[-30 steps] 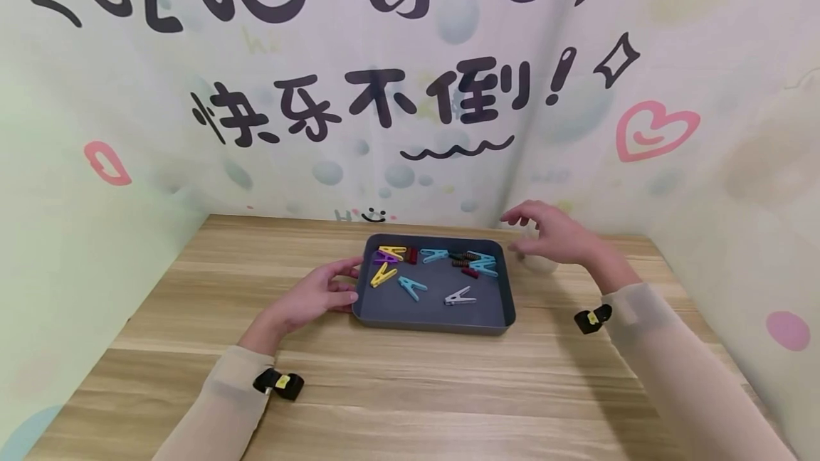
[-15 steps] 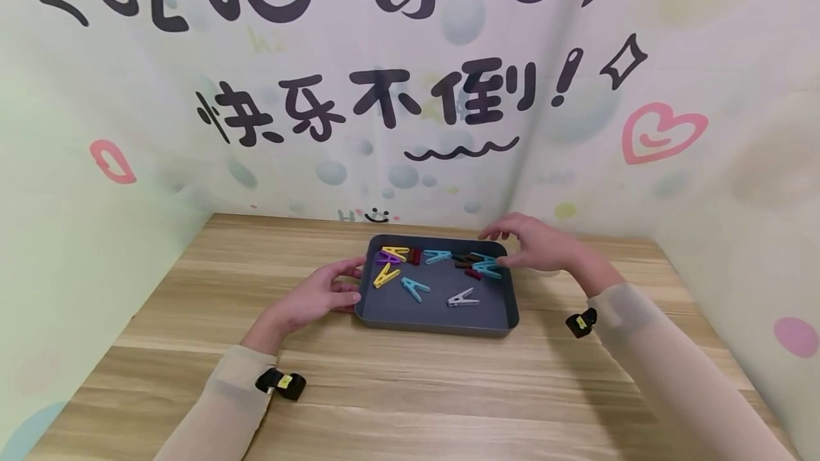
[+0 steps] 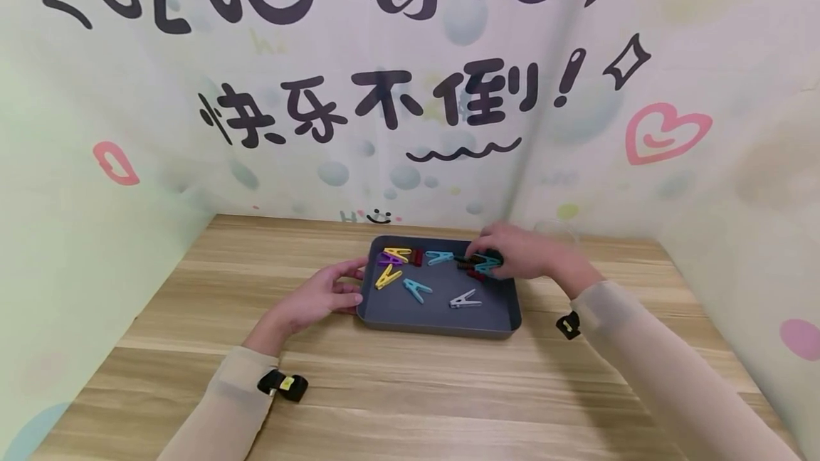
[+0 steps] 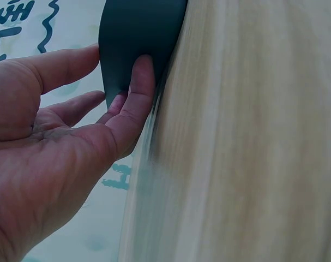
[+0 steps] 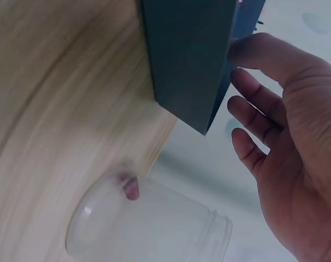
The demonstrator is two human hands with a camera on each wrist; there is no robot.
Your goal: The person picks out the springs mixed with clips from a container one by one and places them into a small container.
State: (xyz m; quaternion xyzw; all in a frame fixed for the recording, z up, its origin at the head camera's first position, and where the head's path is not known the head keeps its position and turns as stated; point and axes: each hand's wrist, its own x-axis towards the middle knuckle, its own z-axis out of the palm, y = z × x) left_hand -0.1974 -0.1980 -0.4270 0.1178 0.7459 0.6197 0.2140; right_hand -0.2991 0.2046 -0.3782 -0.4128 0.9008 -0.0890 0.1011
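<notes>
A dark grey tray (image 3: 423, 317) lies on the wooden table. My left hand (image 3: 318, 299) rests its fingers against the tray's left wall, thumb at the rim; the left wrist view shows the fingertips on that wall. Reaching over the right rim, my right hand (image 3: 522, 251) has its fingers low at the back right corner. Right by those fingers are blue clothespins (image 3: 488, 263), dark coiled pieces (image 3: 465, 264) and a dark red piece (image 3: 475, 274). The right wrist view shows the fingers bent loosely; their tips are partly hidden by the tray wall.
Also in the tray are yellow clothespins (image 3: 387, 277), a purple one (image 3: 390, 260), light blue ones (image 3: 418, 289), a white one (image 3: 465, 299) and a dark red piece (image 3: 417, 257). A clear jar (image 5: 170, 218) with something reddish inside stands right of the tray, before the printed backdrop (image 3: 307, 183).
My right hand has moved left and down from above the jar, over the tray's right rim, to the clothespins in the back corner. The left hand stays at the tray's left wall.
</notes>
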